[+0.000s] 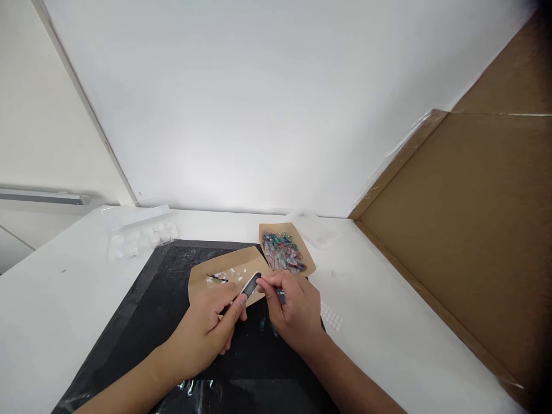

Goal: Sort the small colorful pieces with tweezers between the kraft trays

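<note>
My left hand [211, 322] is closed around a dark grey oblong strip [252, 286] with a pale edge, which looks like a nail file. The strip points up and to the right, its lower end hidden in my fingers. My right hand [295, 307] pinches thumb and forefinger together at the strip's upper end; what lies between them is too small to make out. A small dark piece [281, 296] shows under my right fingers. Below the hands, small teal pieces [262, 325] lie on the black mat [142, 328]. Behind them is a brown paper tray [198, 276] with white bits and a thin black item.
A second brown tray [309, 265] holds many glossy coloured pieces. A clear plastic case [123, 244] stands at the left, and a translucent lid-like piece [317, 229] at the back. A sheet of white dots [332, 316] lies right of the mat. A cardboard panel [457, 230] borders the right.
</note>
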Action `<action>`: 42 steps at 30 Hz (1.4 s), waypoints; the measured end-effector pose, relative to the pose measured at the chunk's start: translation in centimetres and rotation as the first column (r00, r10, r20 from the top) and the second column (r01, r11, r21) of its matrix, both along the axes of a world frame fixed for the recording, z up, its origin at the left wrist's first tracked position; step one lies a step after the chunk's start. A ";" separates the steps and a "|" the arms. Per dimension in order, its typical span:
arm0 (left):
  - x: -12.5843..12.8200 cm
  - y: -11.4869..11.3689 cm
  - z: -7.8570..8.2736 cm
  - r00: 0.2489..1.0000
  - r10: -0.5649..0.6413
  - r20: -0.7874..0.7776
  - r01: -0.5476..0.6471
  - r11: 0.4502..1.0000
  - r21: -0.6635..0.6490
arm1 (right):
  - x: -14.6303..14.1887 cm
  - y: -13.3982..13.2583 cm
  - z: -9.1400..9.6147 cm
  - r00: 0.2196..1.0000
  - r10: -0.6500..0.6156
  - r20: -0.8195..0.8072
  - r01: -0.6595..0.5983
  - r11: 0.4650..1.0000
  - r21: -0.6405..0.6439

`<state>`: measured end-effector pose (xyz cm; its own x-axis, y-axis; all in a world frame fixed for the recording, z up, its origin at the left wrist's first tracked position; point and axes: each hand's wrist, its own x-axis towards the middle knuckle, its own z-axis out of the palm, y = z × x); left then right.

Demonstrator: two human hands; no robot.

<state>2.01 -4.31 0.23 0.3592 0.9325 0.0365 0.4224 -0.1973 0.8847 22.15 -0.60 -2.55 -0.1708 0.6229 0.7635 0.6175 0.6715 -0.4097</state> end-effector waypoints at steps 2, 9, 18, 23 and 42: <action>0.1 -0.1 0.0 0.999 0.006 0.038 -0.004 0.998 -0.059 | -0.2 -0.1 0.1 1.000 -0.002 -0.005 0.002 1.000 -0.009; 0.5 -0.5 0.1 0.996 0.018 0.092 -0.002 0.985 -0.171 | -0.5 -0.5 0.4 0.993 0.036 -0.109 -0.045 0.996 -0.083; 0.5 -0.6 0.7 0.980 -0.026 0.196 0.085 0.951 -0.297 | -0.5 -0.4 0.3 0.990 0.047 -0.136 -0.060 0.994 -0.092; 0.4 -0.5 0.5 0.976 0.017 0.216 0.050 0.953 -0.300 | -1.1 -1.0 0.4 0.995 0.078 -0.061 -0.084 0.991 -0.101; 0.2 -1.0 0.2 0.969 0.077 0.233 -0.008 0.959 -0.283 | -0.6 -0.7 0.8 0.999 0.009 0.031 -0.010 1.000 0.014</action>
<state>2.21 -5.35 0.40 0.3321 0.9318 -0.1466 0.1942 0.0845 0.9773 21.51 -1.33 -1.73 -0.2007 0.6105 0.7662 0.6233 0.6829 -0.3809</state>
